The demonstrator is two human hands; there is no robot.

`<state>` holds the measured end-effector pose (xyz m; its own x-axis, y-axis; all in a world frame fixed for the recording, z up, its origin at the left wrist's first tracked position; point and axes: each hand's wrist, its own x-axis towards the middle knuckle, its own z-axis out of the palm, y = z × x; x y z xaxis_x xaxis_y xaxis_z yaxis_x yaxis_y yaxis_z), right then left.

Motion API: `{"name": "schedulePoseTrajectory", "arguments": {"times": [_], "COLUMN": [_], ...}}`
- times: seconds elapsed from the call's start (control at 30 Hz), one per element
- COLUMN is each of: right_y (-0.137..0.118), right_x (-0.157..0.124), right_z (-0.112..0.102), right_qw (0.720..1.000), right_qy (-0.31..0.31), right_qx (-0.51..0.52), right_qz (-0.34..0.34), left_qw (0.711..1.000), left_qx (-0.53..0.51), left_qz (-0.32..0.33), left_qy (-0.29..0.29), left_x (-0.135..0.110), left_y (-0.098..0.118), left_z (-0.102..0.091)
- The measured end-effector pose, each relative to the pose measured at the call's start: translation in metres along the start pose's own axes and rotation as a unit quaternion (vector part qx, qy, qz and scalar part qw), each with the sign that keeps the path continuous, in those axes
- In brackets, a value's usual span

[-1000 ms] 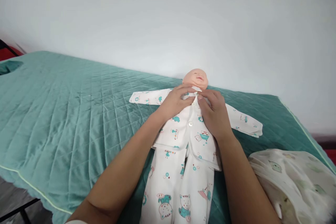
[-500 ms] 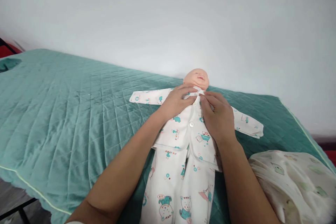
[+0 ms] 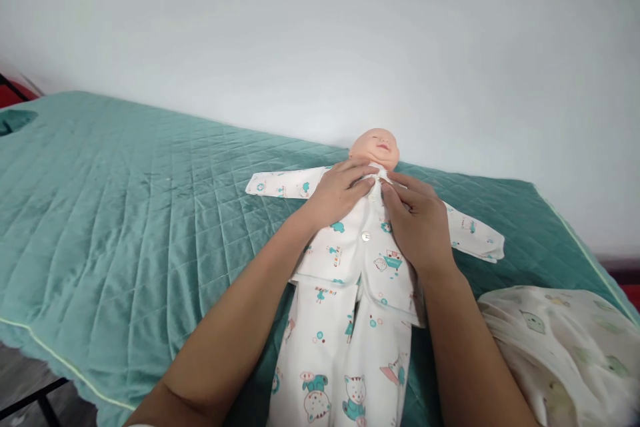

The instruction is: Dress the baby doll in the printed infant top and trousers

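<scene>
A baby doll [image 3: 376, 146] lies on its back, dressed in a white printed jacket [image 3: 340, 250] and matching trousers [image 3: 345, 353]. Its sleeves stretch out to both sides. At the jacket's neck, my left hand [image 3: 345, 190] pinches the front edge between thumb and fingers. Opposite it, my right hand [image 3: 417, 217] has thumb and forefinger closed on the other front edge, just under the doll's chin. The fingertips of both hands nearly meet; the fastening between them is mostly hidden. Lower on the front, a round white button [image 3: 366, 236] shows.
A green quilted cover [image 3: 150, 213] lies under the doll, its far edge against a pale wall [image 3: 300, 33]. At the lower right is a bunched whitish cloth [image 3: 565, 347] with animal prints. A dark metal bar [image 3: 35, 400] shows at the lower left.
Both hands stay at the jacket's neck, with only slight finger movement. The view has shifted very slightly.
</scene>
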<state>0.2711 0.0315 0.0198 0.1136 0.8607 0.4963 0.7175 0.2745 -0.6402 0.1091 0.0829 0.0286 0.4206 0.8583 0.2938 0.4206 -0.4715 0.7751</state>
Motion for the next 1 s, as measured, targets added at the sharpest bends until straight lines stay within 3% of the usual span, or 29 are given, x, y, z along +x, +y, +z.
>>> {"name": "schedulePoseTrajectory", "arguments": {"times": [0.33, 0.63, 0.9, 1.0], "right_y": [0.001, 0.004, 0.003, 0.012], "right_x": [0.003, 0.004, -0.001, 0.003], "right_z": [-0.002, 0.003, 0.007, 0.01], "right_qw": [0.996, 0.993, 0.985, 0.983], "right_qy": [-0.075, -0.055, -0.012, -0.014], "right_qx": [0.035, 0.088, 0.148, 0.173], "right_qz": [0.034, 0.056, 0.083, 0.055], "left_qw": [1.0, 1.0, 0.998, 0.997], "left_qx": [0.008, 0.023, 0.009, 0.003], "left_qz": [0.0, -0.005, 0.064, 0.072], "left_qy": [-0.009, -0.001, -0.012, -0.016], "left_x": [-0.001, 0.004, 0.008, 0.008], "left_y": [0.002, -0.001, -0.002, -0.002], "left_z": [0.0, 0.002, 0.0, 0.0]}}
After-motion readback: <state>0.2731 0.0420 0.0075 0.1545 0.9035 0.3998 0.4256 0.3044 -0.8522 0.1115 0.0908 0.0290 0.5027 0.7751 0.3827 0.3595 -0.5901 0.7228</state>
